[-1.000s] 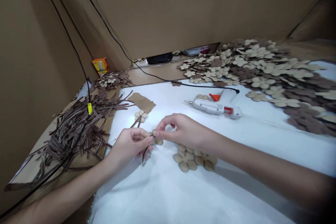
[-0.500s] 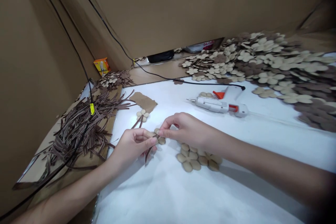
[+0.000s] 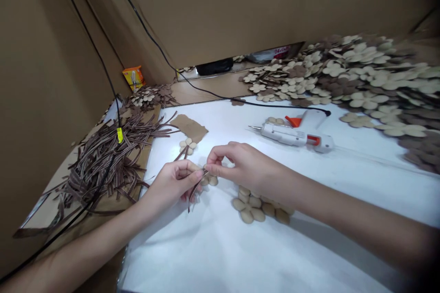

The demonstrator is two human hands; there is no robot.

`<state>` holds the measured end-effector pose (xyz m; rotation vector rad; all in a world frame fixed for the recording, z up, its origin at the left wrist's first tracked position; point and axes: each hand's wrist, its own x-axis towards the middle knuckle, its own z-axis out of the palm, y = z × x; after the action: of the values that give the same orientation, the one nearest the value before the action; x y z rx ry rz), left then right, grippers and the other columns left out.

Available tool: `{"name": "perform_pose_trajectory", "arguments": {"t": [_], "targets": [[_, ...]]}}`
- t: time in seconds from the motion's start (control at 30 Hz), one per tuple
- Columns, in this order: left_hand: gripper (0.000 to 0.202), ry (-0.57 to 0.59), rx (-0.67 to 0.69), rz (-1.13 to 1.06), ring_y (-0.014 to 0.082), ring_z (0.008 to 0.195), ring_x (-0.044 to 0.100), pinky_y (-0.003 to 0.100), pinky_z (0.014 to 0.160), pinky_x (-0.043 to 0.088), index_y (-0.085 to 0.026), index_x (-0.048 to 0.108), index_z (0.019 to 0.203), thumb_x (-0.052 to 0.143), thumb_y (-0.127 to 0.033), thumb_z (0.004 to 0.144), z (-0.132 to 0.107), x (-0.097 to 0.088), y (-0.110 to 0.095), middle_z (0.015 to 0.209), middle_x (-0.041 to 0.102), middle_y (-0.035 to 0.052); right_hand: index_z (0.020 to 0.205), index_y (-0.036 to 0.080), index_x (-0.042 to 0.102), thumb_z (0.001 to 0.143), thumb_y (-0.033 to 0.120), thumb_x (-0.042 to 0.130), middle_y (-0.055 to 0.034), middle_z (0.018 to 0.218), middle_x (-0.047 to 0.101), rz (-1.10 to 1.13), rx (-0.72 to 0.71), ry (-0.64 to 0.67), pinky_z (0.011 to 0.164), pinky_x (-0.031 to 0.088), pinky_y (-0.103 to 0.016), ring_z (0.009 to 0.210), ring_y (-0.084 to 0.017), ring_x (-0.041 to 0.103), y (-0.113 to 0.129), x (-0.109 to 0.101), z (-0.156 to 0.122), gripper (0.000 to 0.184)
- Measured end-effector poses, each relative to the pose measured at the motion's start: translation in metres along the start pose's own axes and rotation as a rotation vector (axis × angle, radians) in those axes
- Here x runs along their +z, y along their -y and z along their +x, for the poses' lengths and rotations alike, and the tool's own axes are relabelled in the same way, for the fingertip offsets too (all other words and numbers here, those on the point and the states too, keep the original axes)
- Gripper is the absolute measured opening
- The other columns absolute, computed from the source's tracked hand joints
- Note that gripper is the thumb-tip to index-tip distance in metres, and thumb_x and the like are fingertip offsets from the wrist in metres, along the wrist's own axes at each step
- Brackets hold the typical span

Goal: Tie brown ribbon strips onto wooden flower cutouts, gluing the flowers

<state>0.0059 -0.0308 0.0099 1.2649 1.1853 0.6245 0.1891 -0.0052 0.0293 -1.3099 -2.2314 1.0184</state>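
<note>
Between the fingertips of my left hand (image 3: 180, 178) is a brown ribbon (image 3: 194, 191) with pale edge stitching, its tail hanging below. My right hand (image 3: 228, 160) pinches the same ribbon at its other side, thumb and forefinger closed. Just under the pinched ribbon lies a beige fabric flower (image 3: 210, 180), partly hidden by my fingers. Up and to the left, another flower (image 3: 187, 146) has a ribbon piece across it. Below my right wrist sit several beige flowers (image 3: 248, 206) close together, partly covered by the forearm.
A white glue gun (image 3: 285, 134) with an orange trigger lies on the white table cover (image 3: 192, 252). Brown ribbons are heaped (image 3: 106, 169) at left. Layered flowers (image 3: 364, 82) pile up at back right. A cardboard scrap (image 3: 190, 128) and black cable (image 3: 165, 57) are nearby.
The view has shifted slightly. My hands remain close together on the ribbon, and more of the flower beneath them shows now.
</note>
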Motion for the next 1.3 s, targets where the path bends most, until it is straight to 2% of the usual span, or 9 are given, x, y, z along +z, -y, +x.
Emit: {"name": "perform_pose_trajectory", "arguments": {"t": [0.27, 0.53, 0.77, 1.0, 1.3], "targets": [[0.023, -0.051, -0.053, 0.117, 0.0030, 0.033, 0.037, 0.016, 0.032, 0.026, -0.014, 0.055, 0.065, 0.058, -0.034, 0.076, 0.002, 0.005, -0.004, 0.051, 0.054, -0.0032, 0.069, 0.022, 0.061, 0.080, 0.032, 0.049, 0.0019, 0.071, 0.063, -0.036, 0.012, 0.077, 0.053, 0.032, -0.022, 0.059, -0.012, 0.049, -0.004, 0.004, 0.002, 0.019], [0.014, -0.094, -0.083, 0.192, 0.0030, 0.029, 0.035, 0.016, 0.029, 0.024, -0.015, 0.055, 0.064, 0.058, -0.026, 0.073, 0.007, 0.004, 0.001, 0.048, 0.052, -0.0034, 0.070, 0.020, 0.062, 0.080, 0.033, 0.047, 0.0023, 0.063, 0.059, -0.098, 0.086, 0.108, 0.050, 0.031, -0.022, 0.055, -0.011, 0.046, -0.001, 0.004, 0.004, 0.023], [0.016, -0.038, -0.138, 0.154, 0.0022, 0.027, 0.038, 0.015, 0.026, 0.019, -0.014, 0.053, 0.062, 0.060, -0.025, 0.072, 0.012, 0.000, 0.001, 0.049, 0.055, -0.0031, 0.073, 0.021, 0.061, 0.078, 0.028, 0.046, 0.0011, 0.070, 0.062, -0.096, 0.039, 0.094, 0.056, 0.035, -0.021, 0.062, -0.012, 0.051, -0.003, 0.009, 0.002, 0.017], [0.017, -0.030, -0.127, 0.151, 0.0027, 0.026, 0.038, 0.016, 0.026, 0.022, -0.015, 0.051, 0.060, 0.058, -0.024, 0.073, 0.012, 0.000, 0.001, 0.048, 0.055, -0.0038, 0.071, 0.021, 0.054, 0.081, 0.024, 0.041, 0.0020, 0.062, 0.052, -0.123, 0.069, 0.138, 0.051, 0.032, -0.021, 0.056, -0.012, 0.045, 0.001, 0.010, 0.002, 0.017], [0.018, 0.064, -0.124, 0.158, 0.0033, 0.030, 0.043, 0.014, 0.028, 0.026, -0.016, 0.051, 0.069, 0.054, -0.032, 0.076, 0.010, -0.006, 0.000, 0.059, 0.058, -0.0027, 0.071, 0.020, 0.052, 0.085, 0.025, 0.039, 0.0002, 0.067, 0.053, -0.139, 0.015, 0.129, 0.054, 0.032, -0.022, 0.060, -0.012, 0.046, -0.004, 0.014, 0.003, 0.020]]}}
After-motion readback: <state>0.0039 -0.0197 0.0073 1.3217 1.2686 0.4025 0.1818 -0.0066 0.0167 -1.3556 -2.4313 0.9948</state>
